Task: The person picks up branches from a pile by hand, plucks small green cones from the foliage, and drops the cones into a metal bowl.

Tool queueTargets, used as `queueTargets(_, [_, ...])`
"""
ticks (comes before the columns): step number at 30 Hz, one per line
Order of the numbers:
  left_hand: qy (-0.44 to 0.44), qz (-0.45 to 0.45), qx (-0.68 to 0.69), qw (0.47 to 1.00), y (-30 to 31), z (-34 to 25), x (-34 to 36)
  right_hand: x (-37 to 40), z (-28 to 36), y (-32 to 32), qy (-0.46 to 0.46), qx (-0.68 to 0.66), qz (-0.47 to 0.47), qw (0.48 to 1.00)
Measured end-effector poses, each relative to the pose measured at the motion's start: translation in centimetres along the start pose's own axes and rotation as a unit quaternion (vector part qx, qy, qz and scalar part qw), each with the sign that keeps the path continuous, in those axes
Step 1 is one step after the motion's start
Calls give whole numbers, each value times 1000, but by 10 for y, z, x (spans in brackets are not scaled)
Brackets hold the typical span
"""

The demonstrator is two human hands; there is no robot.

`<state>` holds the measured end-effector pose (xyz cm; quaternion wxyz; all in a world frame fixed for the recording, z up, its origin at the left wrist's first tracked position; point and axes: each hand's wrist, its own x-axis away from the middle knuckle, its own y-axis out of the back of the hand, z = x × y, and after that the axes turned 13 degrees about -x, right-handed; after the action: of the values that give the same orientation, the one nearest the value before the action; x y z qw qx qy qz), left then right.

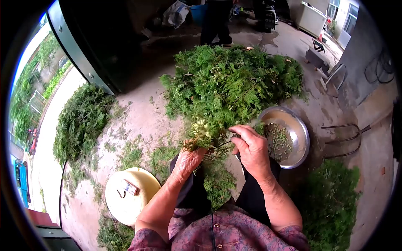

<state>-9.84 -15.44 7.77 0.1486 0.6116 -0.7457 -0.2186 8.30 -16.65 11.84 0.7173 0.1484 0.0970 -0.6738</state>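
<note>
My left hand [190, 161] is closed around a green sprig [203, 133] that bears a pale cluster at its top. To its right, my right hand [251, 146] pinches at the sprig's thin dark stem with thumb and forefinger. Just beyond both hands lies a large heap of green branches [234, 79] dotted with small pale cones. Beside my right hand stands a metal bowl [305, 144], with many small round green cones [278, 140] on its bottom.
A yellowish round lid or stool [115, 196] with a small box [131, 187] on it is at left. More branches lie at left [81, 121] and lower right [328, 205]. A fork [356, 140] lies at right. A person in dark trousers [215, 23] stands behind the heap.
</note>
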Motion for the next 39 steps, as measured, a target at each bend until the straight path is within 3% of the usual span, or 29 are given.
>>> queueTargets(1, [-22,5,-85,996,4,-3,13,6,-7,-5,13,36,17,999])
queueTargets(4, [4,41,0,999,7,3,48,28,-12,-19,45,80,43,995])
queueTargets(7, [5,-41,29,999,3,0,80,53,-18,-29,30,56,19,998])
queueTargets(8, [55,-44,59,996,4,-3,90,63,-17,-31,-46,6,12,999])
queueTargets(10, [152,-54,119,980,7,-7,106,76,-7,-36,-111,-35,6,993])
queueTargets(11, [151,-64,112,980,6,-1,112,83,-8,-39,-109,-46,7,993])
queueTargets(14, [268,-18,167,948,8,2,125,98,-15,-47,-113,-80,1,990])
queueTargets(16, [129,-15,101,986,-3,37,138,102,-19,-49,-131,-100,-16,986])
queueTargets(17, [86,-24,78,993,-4,40,141,106,-26,-50,-212,-197,-36,957])
queueTargets(20, [24,-20,22,999,-10,58,149,110,-35,-43,-293,-427,-119,847])
queueTargets(24, [72,-26,16,997,-13,41,148,105,-31,-39,-254,-400,-121,872])
queueTargets(26, [119,-14,11,993,-14,32,144,106,-31,-39,-246,-411,-65,876])
queueTargets(27, [156,-4,41,987,-16,34,142,108,-33,-41,-250,-458,-75,850])
queueTargets(30, [253,17,113,961,-22,29,134,107,-27,-39,-264,-391,-31,881])
queueTargets(31, [283,24,135,949,-23,26,132,107,-25,-43,-231,-320,-33,918])
queueTargets(32, [270,37,108,956,-24,24,130,104,-20,-42,-198,-246,-6,949])
queueTargets(35, [241,70,56,966,-22,15,126,103,-25,-45,-106,-180,50,977])
queueTargets(37, [57,62,-130,988,-24,44,136,107,-32,-47,-113,-143,55,982])
queueTargets(38, [-37,56,-221,973,-24,54,141,109,-35,-48,-120,-121,52,984])
queueTargets(39, [-2,73,-190,979,-23,51,142,111,-38,-48,-111,-110,47,987])
